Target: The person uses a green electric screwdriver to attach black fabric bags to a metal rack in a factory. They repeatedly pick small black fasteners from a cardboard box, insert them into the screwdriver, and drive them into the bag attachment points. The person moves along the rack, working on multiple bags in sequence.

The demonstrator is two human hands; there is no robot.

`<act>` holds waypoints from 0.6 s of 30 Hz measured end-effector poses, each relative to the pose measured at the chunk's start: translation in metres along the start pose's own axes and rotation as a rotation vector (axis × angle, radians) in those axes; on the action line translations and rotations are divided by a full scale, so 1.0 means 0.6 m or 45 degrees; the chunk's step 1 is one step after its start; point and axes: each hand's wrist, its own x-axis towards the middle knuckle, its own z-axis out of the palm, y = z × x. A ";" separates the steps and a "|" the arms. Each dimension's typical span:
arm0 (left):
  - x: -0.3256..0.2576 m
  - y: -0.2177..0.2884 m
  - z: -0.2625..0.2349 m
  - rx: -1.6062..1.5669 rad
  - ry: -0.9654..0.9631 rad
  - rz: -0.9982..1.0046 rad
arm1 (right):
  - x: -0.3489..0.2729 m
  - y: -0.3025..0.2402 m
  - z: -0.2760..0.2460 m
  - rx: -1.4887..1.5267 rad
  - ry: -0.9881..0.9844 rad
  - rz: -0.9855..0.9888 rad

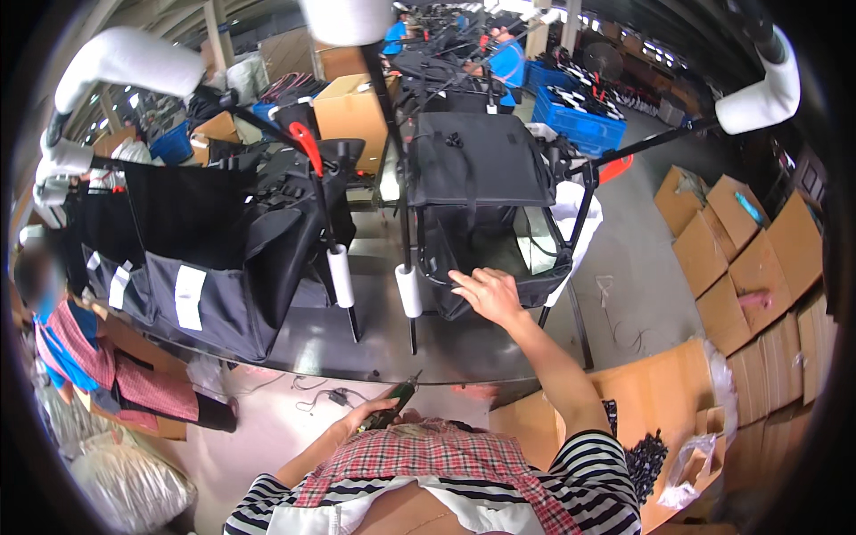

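Observation:
My left hand (378,412) is wrapped round a dark green electric screwdriver (403,390), held low in front of my apron with its bit pointing up and away to the right. My right arm reaches forward, and my right hand (489,294) is closed on the near rim of a black fabric basket (526,292), fingers toward its left corner. Part of that grip is hidden by the hand. The basket hangs in a black tube frame with a dark lid panel (477,160) at its far side. A white foam sleeve (407,291) covers the post left of it.
To the left stands another black fabric wagon body (223,294) with white labels. A person (116,366) in a checked apron is beside it. Blue crates (580,120) are at the back; open cartons (740,259) stand right. Dark small parts (646,464) lie on cardboard.

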 end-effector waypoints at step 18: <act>0.078 0.045 0.162 0.091 0.105 -0.483 | -0.501 -0.045 -0.303 -0.202 0.270 1.357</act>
